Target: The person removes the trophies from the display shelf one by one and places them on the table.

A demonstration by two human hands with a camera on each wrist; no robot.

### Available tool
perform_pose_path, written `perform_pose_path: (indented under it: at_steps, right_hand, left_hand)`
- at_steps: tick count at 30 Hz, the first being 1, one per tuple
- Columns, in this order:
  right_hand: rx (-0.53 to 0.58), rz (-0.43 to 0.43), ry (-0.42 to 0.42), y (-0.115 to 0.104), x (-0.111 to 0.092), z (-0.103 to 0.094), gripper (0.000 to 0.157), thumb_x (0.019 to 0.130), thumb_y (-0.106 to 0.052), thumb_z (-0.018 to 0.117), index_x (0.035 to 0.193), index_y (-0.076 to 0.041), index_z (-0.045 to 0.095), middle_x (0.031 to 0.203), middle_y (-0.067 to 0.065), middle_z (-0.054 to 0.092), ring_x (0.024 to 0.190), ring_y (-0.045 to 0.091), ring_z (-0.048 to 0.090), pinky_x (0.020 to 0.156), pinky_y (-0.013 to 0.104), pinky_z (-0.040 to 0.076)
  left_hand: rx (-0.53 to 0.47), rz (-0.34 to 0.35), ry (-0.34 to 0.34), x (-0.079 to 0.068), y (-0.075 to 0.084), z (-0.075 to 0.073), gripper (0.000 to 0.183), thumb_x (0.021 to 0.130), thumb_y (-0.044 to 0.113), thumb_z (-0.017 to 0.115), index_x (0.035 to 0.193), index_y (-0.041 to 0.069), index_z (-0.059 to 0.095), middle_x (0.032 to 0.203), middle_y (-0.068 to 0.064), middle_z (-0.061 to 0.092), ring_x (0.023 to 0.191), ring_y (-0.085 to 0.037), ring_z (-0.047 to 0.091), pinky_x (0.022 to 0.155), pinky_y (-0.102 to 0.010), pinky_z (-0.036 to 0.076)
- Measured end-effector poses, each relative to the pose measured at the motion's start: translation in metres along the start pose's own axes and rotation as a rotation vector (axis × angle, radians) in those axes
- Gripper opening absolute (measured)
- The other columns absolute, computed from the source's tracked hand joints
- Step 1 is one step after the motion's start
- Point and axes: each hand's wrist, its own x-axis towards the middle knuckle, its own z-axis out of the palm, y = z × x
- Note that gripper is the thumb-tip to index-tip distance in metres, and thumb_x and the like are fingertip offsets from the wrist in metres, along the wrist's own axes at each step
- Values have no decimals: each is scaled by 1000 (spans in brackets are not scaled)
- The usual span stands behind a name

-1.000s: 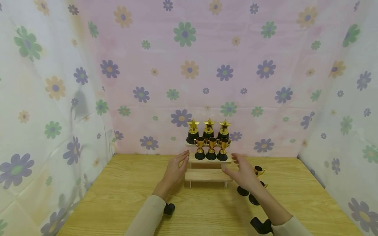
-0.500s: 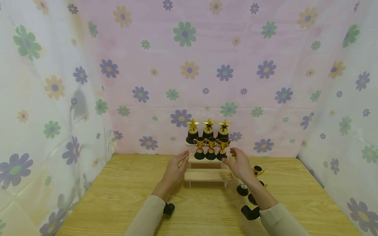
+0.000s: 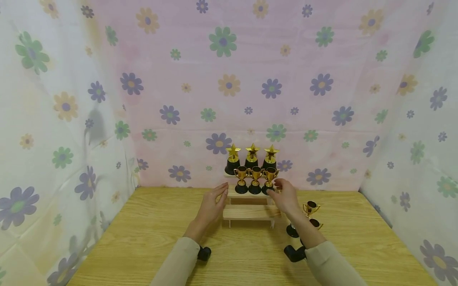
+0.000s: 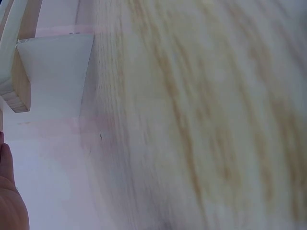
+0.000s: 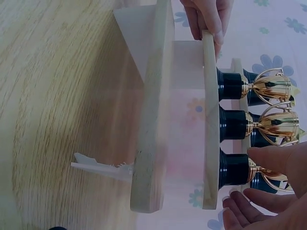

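A tiered wooden stand [image 3: 250, 213] bears three gold star trophies [image 3: 252, 157] on its top tier and three gold trophy cups [image 3: 255, 176] on the middle one. My left hand [image 3: 210, 204] rests with straight fingers against the left end of the middle tier. My right hand [image 3: 287, 198] is at the rightmost trophy cup [image 5: 234, 168]. In the right wrist view its thumb lies across the front of that cup near the base, while its other fingers extend beside the tier's end, apart from the base. The left wrist view shows only part of the left hand [image 4: 10, 201].
More trophy cups [image 3: 311, 207] stand on the wooden table [image 3: 150, 238] to the right, partly hidden by the right forearm. A silver-stemmed one [image 3: 292, 230] is among them. Black devices [image 3: 295, 253] sit at both wrists. Flowered cloth [image 3: 229, 111] hangs behind and at the sides.
My right hand has moved left from the stand's right end to the rightmost trophy cup, which has shifted very slightly left. My left hand has stayed in place.
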Motion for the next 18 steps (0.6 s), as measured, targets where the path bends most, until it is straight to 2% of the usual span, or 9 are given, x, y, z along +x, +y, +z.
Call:
perform_pose_path:
  at_steps: [10,18]
  right_hand:
    - [3,9,33,0,6,6,48,97,-10,68,137,11,54,132,30,58,120,45,54,100,57,48]
    - [14,26,42,2,10,10,46,94,-9,70,134,9,59,127,27,63,115,42,59,96,54,52]
  left_hand:
    - [-2,-20,-15,0,-1,0,35,107,16,55,132,-7,65,140,-20,61,133,-35,56,112,-48,43]
    - [7,16,1,1,-2,1,36,107,16,55,130,-11,64,139,-22,62,131,-37,57,109,-51,46]
